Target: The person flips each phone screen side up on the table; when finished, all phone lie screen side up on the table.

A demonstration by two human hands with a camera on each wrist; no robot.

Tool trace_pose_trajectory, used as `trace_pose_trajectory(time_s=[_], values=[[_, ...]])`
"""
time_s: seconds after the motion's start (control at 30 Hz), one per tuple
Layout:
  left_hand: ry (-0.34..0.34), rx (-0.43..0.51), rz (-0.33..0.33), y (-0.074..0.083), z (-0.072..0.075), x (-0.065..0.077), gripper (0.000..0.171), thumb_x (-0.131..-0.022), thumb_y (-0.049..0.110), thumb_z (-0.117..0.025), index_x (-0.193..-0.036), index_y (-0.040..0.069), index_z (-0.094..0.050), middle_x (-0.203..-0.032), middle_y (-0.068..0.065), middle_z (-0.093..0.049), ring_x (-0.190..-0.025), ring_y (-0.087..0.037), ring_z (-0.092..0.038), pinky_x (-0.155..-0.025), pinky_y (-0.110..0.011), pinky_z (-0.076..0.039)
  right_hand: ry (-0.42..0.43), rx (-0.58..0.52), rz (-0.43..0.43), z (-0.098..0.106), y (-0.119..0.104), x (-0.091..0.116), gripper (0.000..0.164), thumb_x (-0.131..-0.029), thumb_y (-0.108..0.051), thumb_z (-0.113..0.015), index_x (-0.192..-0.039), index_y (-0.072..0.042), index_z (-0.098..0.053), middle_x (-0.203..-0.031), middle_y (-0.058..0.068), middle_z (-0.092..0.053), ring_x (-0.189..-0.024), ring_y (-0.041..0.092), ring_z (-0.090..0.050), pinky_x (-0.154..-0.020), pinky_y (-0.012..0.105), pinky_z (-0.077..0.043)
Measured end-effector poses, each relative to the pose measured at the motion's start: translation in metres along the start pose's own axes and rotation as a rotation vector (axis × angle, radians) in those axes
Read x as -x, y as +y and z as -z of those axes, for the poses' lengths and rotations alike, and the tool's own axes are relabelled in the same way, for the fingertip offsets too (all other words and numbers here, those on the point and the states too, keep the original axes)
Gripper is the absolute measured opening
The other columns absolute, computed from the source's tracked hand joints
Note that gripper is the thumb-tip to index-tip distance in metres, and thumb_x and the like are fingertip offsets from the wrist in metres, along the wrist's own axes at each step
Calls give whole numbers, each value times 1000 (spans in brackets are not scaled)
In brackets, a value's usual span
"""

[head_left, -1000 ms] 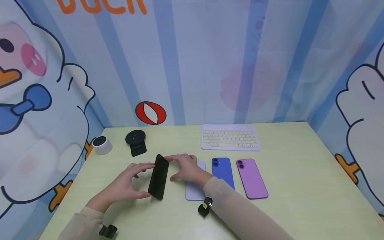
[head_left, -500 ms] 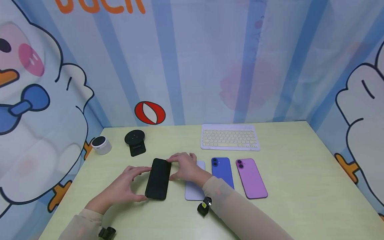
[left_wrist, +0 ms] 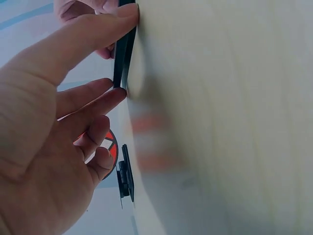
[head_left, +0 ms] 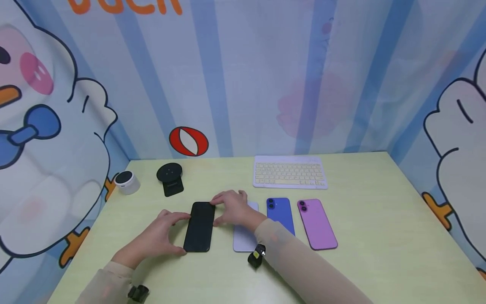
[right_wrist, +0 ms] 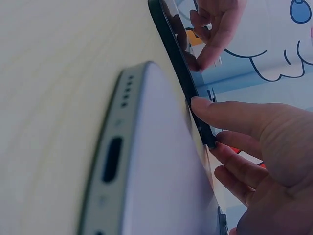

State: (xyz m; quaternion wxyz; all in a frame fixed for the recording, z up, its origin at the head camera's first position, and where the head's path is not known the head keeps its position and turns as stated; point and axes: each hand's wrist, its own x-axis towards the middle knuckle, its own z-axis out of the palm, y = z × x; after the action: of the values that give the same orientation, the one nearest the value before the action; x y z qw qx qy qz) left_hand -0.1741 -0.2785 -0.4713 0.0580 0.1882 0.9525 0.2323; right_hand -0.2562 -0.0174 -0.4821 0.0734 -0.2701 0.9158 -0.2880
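Note:
A black smartphone (head_left: 199, 226) lies screen up on the table, between both hands. My left hand (head_left: 156, 236) holds its left side, the thumb at the lower left corner and a fingertip on the long edge. At the other side, my right hand (head_left: 236, 208) pinches the upper right corner, with its thumb on the right edge, as the right wrist view also shows. Under the right forearm lies a pale lilac phone (head_left: 244, 239), partly covered. A blue phone (head_left: 280, 213) and a pink-purple phone (head_left: 317, 223) rest back up to the right.
Behind the phones a lilac keyboard (head_left: 290, 173) lies near the far table edge. A black round-topped stand (head_left: 170, 177) and a small white cylinder with a dark top (head_left: 127, 182) stand at the back left. Printed curtains (head_left: 250, 84) enclose the table.
The black smartphone was tilted up on its edge a second ago; it has been lowered flat, screen up. Both hands stayed at its sides with little movement.

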Motion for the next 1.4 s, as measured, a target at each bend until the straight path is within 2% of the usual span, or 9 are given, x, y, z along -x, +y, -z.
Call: trace_pose_trajectory(time_s=[0.13, 0.23, 0.4, 0.6, 0.8, 0.93, 1.17, 1.4], values=[[-3, -18, -24, -2, 0, 1, 94, -62, 39, -100, -142, 10, -61, -146, -6, -60, -115, -20, -47, -100, -47, -48, -18, 30, 14, 0, -2, 1, 66, -71, -31, -96, -132, -22, -73, -138, -7, -67, -136, 23, -53, -120, 64, -16], [-29, -11, -11, -2, 0, 0, 97, -62, 44, -99, -144, 10, -59, -150, -8, -57, -120, -23, -48, -103, -50, -48, -33, 52, 22, 1, -4, 4, 68, -72, -33, -96, -135, -22, -71, -141, -7, -66, -138, 24, -50, -119, 64, -17], [-64, -16, 15, 5, 5, 1, 108, -64, 55, -95, -151, 7, -52, -157, -12, -48, -137, -35, -44, -113, -58, -42, -34, 47, 48, 11, -6, 13, 66, -77, -35, -92, -138, -23, -69, -145, -3, -62, -142, 27, -46, -117, 62, -22], [-26, -63, 3, 21, 6, -1, 102, -69, 53, -93, -152, 9, -52, -157, -13, -48, -141, -36, -43, -112, -59, -43, -38, 37, 74, 27, 0, 31, 62, -81, -32, -89, -138, -23, -68, -144, 1, -62, -141, 27, -47, -116, 62, -24], [-11, -72, -25, 40, -4, -12, 92, -75, 43, -92, -153, 16, -51, -157, -6, -49, -141, -31, -44, -111, -56, -46, -31, 49, 68, 38, 14, 52, 59, -82, -31, -88, -137, -21, -69, -143, 2, -63, -141, 28, -48, -116, 65, -21], [-22, -81, -42, 54, -12, -21, 89, -76, 44, -91, -152, 18, -52, -156, -2, -50, -140, -27, -44, -111, -53, -46, -36, 62, 43, 46, 23, 66, 58, -85, -32, -86, -138, -21, -68, -144, 2, -62, -142, 27, -47, -118, 66, -18], [-35, -79, -100, 75, -26, -33, 84, -77, 45, -90, -149, 18, -56, -154, 1, -53, -138, -23, -44, -114, -48, -44, -9, 29, 39, 60, 43, 92, 57, -84, -26, -87, -137, -18, -68, -145, 5, -61, -142, 30, -47, -118, 68, -18], [-43, -111, -162, 91, -39, -46, 82, -76, 47, -90, -145, 15, -60, -149, -2, -57, -133, -24, -46, -111, -45, -45, 16, 57, 12, 65, 60, 101, 57, -85, -27, -86, -138, -16, -67, -146, 5, -61, -143, 30, -46, -118, 67, -18]])
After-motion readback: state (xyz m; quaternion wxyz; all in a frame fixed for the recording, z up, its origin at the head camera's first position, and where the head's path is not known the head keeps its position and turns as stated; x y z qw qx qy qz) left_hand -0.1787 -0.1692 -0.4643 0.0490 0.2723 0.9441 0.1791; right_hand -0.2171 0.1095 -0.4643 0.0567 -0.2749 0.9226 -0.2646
